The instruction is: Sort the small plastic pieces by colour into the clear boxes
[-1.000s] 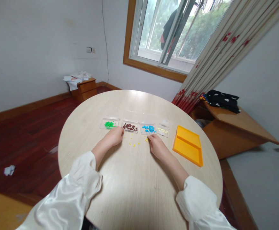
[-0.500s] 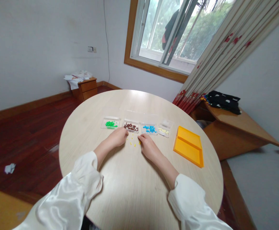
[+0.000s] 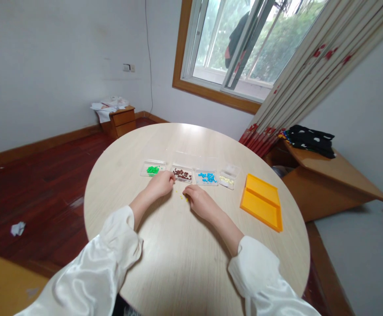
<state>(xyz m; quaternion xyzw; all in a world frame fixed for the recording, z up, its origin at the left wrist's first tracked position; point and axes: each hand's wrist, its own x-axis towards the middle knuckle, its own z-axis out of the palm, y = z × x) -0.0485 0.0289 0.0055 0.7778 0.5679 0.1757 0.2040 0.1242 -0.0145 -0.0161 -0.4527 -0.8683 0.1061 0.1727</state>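
My left hand (image 3: 161,183) is closed, fingertips pinched together just in front of the box of brown pieces (image 3: 182,174); anything in the pinch is too small to make out. My right hand (image 3: 198,201) is closed too, its bent fingertips down by a few tiny yellow pieces (image 3: 181,197) lying loose on the table. Whatever it may pinch is hidden. Behind the hands stand small clear boxes in a row: green pieces (image 3: 152,170) at the left, then brown, blue pieces (image 3: 208,177), and cream pieces (image 3: 226,180) at the right.
A yellow-orange tray (image 3: 263,210) with two compartments lies right of the boxes on the round pale table (image 3: 174,263). Beyond the table are a small cabinet (image 3: 124,122) with papers on it, a window, a curtain (image 3: 277,92) and a tilted brown board (image 3: 339,184).
My right hand has shifted left, over part of the yellow pieces, so fewer of them show. My left hand has hardly moved. The whole view has swung slightly.
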